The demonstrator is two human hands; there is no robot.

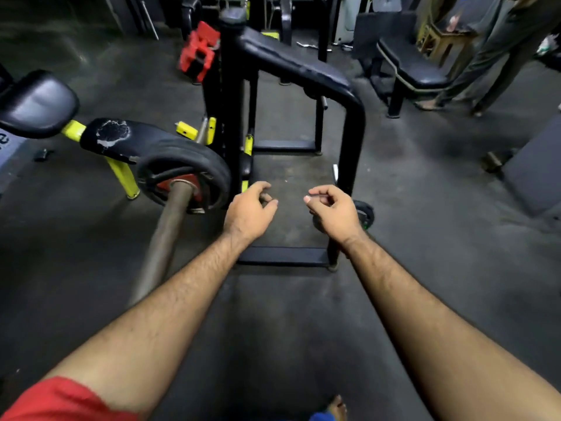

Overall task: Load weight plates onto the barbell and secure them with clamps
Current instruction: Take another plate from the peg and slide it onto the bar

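Note:
A rusty barbell sleeve (165, 235) runs from lower left up to several black weight plates (194, 165) stacked on it, with a red hub showing around the bar. No clamp is visible on the sleeve. My left hand (250, 209) hovers just right of the plates, fingers loosely curled, holding nothing. My right hand (332, 209) floats beside it, also curled and empty. A small black plate (364, 214) lies on the floor just behind my right hand. A red clamp-like object (198, 51) sits high on the black rack.
A black padded rack frame (303, 71) stands straight ahead. A yellow-framed bench (39, 104) is at left, another bench (409, 68) at upper right. A person's legs (485, 62) stand at far right. Dark rubber floor (288, 314) lies below my arms.

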